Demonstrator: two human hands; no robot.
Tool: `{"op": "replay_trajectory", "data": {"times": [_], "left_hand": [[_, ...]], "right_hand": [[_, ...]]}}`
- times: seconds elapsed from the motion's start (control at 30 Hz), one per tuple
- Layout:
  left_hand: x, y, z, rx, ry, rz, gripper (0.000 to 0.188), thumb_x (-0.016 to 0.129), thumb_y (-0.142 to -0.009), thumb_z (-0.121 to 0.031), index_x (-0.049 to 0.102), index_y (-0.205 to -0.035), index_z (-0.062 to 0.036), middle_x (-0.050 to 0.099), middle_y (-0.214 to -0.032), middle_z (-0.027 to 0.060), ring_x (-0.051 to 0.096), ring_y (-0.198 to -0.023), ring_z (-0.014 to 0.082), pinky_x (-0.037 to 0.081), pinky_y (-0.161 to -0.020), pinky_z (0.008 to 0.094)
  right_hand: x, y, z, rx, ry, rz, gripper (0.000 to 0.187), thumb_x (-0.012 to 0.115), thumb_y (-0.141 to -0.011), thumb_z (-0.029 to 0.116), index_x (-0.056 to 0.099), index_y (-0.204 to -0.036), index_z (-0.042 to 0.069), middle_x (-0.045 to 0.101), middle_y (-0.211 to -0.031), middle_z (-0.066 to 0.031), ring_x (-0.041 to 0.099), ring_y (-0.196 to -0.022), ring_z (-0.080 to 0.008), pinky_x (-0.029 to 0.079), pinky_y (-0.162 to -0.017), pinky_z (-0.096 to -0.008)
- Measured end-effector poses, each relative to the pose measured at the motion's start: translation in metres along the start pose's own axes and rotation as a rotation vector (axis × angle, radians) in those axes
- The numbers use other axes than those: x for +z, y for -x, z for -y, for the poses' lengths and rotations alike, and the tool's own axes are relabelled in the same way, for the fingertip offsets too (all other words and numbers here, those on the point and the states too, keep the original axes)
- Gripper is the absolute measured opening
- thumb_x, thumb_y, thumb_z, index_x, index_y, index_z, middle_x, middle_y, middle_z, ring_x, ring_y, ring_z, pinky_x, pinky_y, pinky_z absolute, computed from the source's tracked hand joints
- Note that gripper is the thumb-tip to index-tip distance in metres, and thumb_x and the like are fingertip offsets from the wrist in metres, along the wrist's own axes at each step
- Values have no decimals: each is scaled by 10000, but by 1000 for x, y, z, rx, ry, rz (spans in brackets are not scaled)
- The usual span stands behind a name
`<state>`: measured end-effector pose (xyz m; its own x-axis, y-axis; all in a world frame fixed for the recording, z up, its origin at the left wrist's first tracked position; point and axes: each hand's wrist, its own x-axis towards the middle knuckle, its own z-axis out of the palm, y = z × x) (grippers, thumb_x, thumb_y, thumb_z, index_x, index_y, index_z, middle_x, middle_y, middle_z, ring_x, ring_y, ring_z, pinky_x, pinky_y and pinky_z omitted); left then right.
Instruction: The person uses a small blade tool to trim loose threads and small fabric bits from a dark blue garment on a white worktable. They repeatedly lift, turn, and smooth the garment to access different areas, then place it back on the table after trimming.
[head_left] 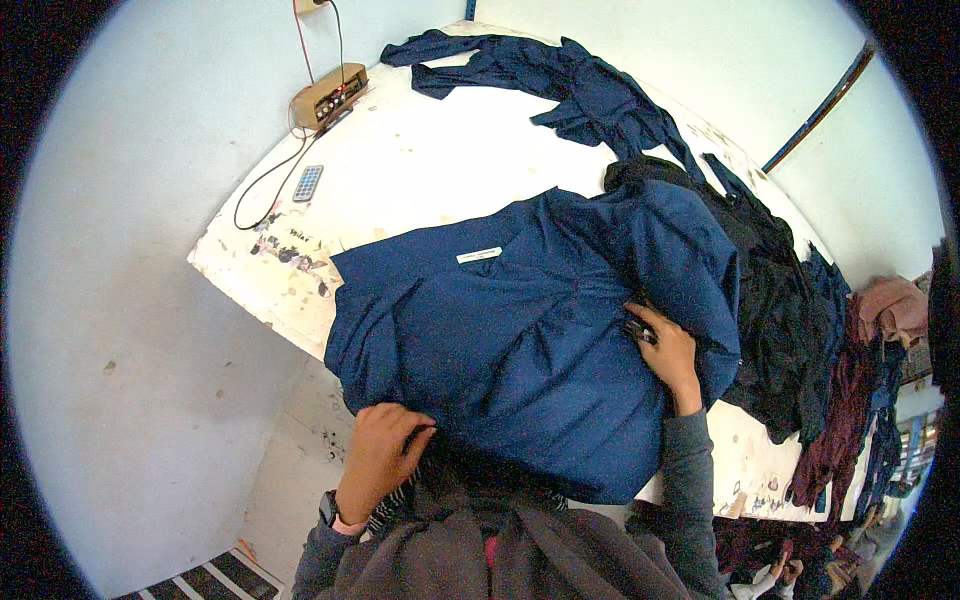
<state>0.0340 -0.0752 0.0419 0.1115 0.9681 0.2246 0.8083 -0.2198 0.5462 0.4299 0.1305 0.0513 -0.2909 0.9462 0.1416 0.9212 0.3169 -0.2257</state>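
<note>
A navy blue garment (pixel 500 330) with a small white label (pixel 478 256) near its far edge lies spread and creased in front of me, its near edge hanging toward my lap. My left hand (pixel 385 450) pinches this near edge at the left corner. Over the right part of the cloth, my right hand (pixel 668 350) curls around a small dark tool with shiny metal parts (pixel 640 331). The tool looks like thread snips, but my fingers cover most of it. Bunched fabric rises just beyond that hand.
The white table (pixel 430 150) carries more dark blue clothes (pixel 560 80) at its far side. Black (pixel 775 320) and maroon garments (pixel 832 430) pile up at the right. A remote control (pixel 308 184) and a brown wired box (pixel 331 95) sit at the left. Other people's hands (pixel 780 570) show at lower right.
</note>
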Motion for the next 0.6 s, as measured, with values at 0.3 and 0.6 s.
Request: {"op": "replay_trajectory", "data": {"times": [0.3, 0.6], "left_hand": [[27, 36, 16, -102, -310, 164, 252, 714, -875, -295, 657, -976, -72, 686, -901, 87, 581, -901, 307, 406, -786, 440], [-56, 46, 25, -162, 141, -43, 140, 746, -821, -157, 681, -933, -104, 693, -934, 61, 610, -993, 268, 358, -887, 391]], "right_hand": [[43, 11, -31, 266, 104, 86, 400, 582, -923, 426, 729, -1175, 152, 709, -1108, -213, 666, -1049, -412, 514, -927, -478], [9, 15, 19, 221, 254, 180, 342, 621, -867, 228, 712, -1187, 148, 714, -1068, -216, 687, -991, -388, 546, -857, -464]]}}
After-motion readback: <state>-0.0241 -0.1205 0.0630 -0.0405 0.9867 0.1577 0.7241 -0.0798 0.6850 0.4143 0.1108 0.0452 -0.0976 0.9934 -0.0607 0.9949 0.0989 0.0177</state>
